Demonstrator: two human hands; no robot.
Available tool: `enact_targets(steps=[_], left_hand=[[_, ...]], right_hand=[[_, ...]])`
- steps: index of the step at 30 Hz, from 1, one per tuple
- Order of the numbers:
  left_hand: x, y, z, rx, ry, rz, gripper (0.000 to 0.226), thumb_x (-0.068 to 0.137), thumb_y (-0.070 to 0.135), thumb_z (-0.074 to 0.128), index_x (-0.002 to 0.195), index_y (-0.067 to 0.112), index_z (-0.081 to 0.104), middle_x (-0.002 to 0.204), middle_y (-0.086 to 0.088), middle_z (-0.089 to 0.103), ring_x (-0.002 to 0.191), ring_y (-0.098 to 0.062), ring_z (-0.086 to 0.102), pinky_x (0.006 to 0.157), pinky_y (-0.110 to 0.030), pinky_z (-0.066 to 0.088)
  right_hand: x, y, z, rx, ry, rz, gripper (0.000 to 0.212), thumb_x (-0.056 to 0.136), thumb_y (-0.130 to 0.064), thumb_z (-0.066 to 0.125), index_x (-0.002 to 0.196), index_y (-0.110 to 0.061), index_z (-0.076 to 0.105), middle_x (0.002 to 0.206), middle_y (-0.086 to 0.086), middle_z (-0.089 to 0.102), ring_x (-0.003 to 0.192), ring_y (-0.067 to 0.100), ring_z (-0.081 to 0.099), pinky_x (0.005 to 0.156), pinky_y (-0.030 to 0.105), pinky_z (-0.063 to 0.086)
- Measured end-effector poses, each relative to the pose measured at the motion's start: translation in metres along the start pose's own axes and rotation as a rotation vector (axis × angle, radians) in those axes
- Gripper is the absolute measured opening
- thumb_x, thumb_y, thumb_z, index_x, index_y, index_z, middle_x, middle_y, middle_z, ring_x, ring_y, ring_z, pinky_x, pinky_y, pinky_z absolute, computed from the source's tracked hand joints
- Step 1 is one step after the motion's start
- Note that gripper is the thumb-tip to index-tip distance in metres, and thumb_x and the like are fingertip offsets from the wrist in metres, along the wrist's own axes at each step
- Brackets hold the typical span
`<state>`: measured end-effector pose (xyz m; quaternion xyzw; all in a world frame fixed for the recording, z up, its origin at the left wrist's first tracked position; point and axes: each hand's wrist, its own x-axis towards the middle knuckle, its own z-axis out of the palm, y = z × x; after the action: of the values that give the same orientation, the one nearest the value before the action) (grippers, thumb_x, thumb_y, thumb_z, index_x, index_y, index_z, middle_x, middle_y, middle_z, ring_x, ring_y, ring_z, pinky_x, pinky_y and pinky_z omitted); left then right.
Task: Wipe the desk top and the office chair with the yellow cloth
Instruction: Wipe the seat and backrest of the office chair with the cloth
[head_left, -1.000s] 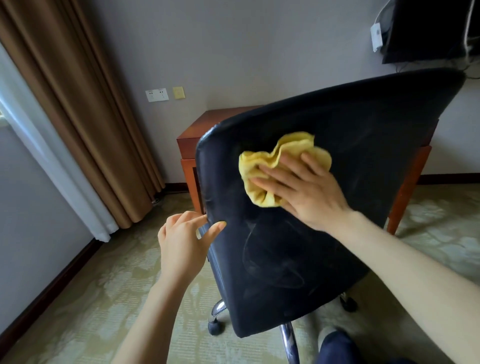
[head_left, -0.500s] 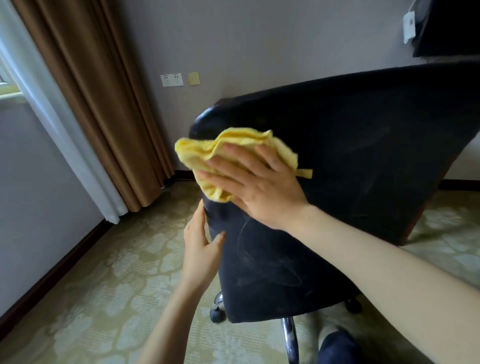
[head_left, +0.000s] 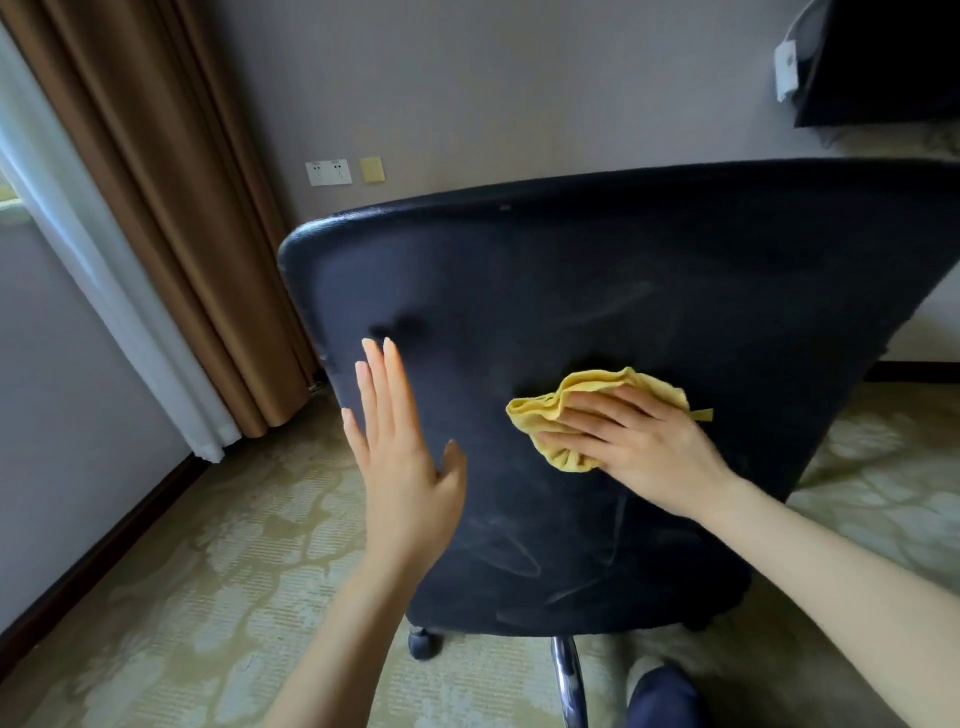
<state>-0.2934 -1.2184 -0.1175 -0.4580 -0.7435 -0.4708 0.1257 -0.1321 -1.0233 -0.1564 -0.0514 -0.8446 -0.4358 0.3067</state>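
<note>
Yellow cloth (head_left: 582, 387) sits bunched under R fingers (head_left: 602, 415). They lie straight and slightly spread, pressing flat, no grip. R hand (head_left: 652, 452) is mid-low on the chair back (head_left: 649, 286), a bit right of centre. L fingers (head_left: 382, 389) are straight and close together, thumb out. L hand (head_left: 408, 467) is flat near the back's left edge; touching vs hovering, can't tell.

Judgement: step = wiping the chair back. Smear marks show low on the panel, so the lower half prob. needs more passes.

To do it well:
- Spread the cloth wider under the palm; a wad covers little.
- Overlap strokes, top to bottom, pressure from palm not tips.
- Chair sits on casters (head_left: 425, 642) over carpet (head_left: 208, 571), so plant L hand on the edge as a brace or it'll likely swivel off.

No desk in view, can't judge its state.
</note>
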Motion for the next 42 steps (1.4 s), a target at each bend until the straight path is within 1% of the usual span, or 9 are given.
enact_targets(steps=[4, 8, 11, 16, 22, 26, 29, 33, 42], left_hand=[[0.014, -0.001, 0.002, 0.037, -0.08, 0.008, 0.109, 0.078, 0.002, 0.061, 0.146, 0.033, -0.019, 0.149, 0.019, -0.029, 0.139, -0.003, -0.027, 0.113, -0.036, -0.016], [0.016, -0.006, -0.004, 0.055, -0.143, 0.041, 0.112, 0.077, 0.003, 0.062, 0.14, 0.037, -0.023, 0.145, 0.021, -0.033, 0.136, -0.002, -0.029, 0.11, -0.036, -0.017], [0.017, -0.007, -0.01, 0.039, -0.172, 0.046, 0.112, 0.079, 0.002, 0.06, 0.136, 0.041, -0.027, 0.146, 0.022, -0.03, 0.136, -0.001, -0.028, 0.111, -0.037, -0.017], [0.02, -0.005, -0.014, -0.002, -0.152, 0.024, 0.109, 0.081, -0.001, 0.058, 0.137, 0.041, -0.025, 0.148, 0.02, -0.025, 0.137, -0.002, -0.024, 0.116, -0.043, -0.013], [0.029, 0.003, -0.012, -0.051, -0.097, -0.063, 0.105, 0.083, -0.001, 0.055, 0.136, 0.043, -0.023, 0.157, 0.009, -0.018, 0.145, -0.012, -0.016, 0.115, -0.044, -0.007], [0.033, 0.006, -0.013, -0.063, -0.109, -0.1, 0.102, 0.086, 0.0, 0.055, 0.136, 0.045, -0.023, 0.159, 0.003, -0.017, 0.145, -0.013, -0.016, 0.115, -0.045, -0.006], [0.034, 0.006, -0.015, -0.068, -0.115, -0.112, 0.102, 0.086, 0.001, 0.055, 0.139, 0.044, -0.022, 0.159, 0.004, -0.015, 0.146, -0.014, -0.012, 0.116, -0.045, -0.005], [0.038, 0.001, -0.018, -0.106, -0.12, -0.109, 0.105, 0.086, 0.002, 0.058, 0.131, 0.051, -0.024, 0.16, 0.006, -0.01, 0.148, -0.017, -0.004, 0.118, -0.05, 0.009], [0.035, 0.002, -0.013, -0.176, -0.151, -0.102, 0.103, 0.087, 0.001, 0.056, 0.137, 0.042, -0.024, 0.156, 0.008, -0.02, 0.143, -0.009, -0.018, 0.119, -0.048, 0.006]], right_hand=[[-0.01, 0.051, -0.024, -0.134, -0.014, 0.084, 0.049, 0.099, -0.022, 0.035, 0.147, -0.032, 0.027, 0.145, -0.009, 0.035, 0.135, 0.019, 0.031, 0.115, 0.037, 0.013], [0.024, 0.084, -0.049, -0.213, 0.094, 0.205, 0.055, 0.101, -0.027, 0.035, 0.151, -0.035, 0.013, 0.152, -0.008, 0.026, 0.146, 0.021, 0.004, 0.116, 0.04, 0.006], [0.07, 0.087, -0.069, -0.161, 0.176, 0.251, 0.053, 0.102, -0.029, 0.036, 0.151, -0.034, 0.014, 0.153, -0.004, 0.024, 0.142, 0.026, 0.009, 0.116, 0.041, 0.0], [0.132, 0.053, -0.073, -0.164, 0.311, 0.395, 0.044, 0.102, -0.038, 0.037, 0.145, -0.031, 0.036, 0.148, 0.0, 0.041, 0.137, 0.026, 0.024, 0.114, 0.044, 0.004], [0.112, 0.026, -0.031, -0.255, 0.099, 0.123, 0.053, 0.097, -0.037, 0.035, 0.148, -0.031, 0.024, 0.151, -0.01, 0.034, 0.139, 0.018, 0.02, 0.115, 0.042, -0.007], [0.07, 0.001, -0.008, -0.179, -0.003, -0.03, 0.065, 0.091, -0.033, 0.048, 0.149, -0.024, 0.02, 0.154, -0.009, 0.027, 0.141, 0.018, 0.019, 0.118, 0.041, -0.002], [0.044, -0.003, 0.001, -0.196, -0.057, -0.147, 0.062, 0.094, -0.028, 0.042, 0.149, -0.021, 0.014, 0.154, -0.008, 0.013, 0.143, 0.019, 0.016, 0.119, 0.041, -0.003], [0.007, 0.01, 0.002, -0.197, -0.121, -0.257, 0.057, 0.092, -0.018, 0.033, 0.148, -0.023, 0.025, 0.154, -0.006, 0.018, 0.142, 0.019, 0.02, 0.12, 0.041, -0.002], [-0.036, 0.087, -0.04, -0.18, -0.107, -0.025, 0.047, 0.105, -0.019, 0.016, 0.15, -0.026, 0.022, 0.149, -0.003, 0.036, 0.138, 0.023, 0.024, 0.117, 0.04, 0.007]])
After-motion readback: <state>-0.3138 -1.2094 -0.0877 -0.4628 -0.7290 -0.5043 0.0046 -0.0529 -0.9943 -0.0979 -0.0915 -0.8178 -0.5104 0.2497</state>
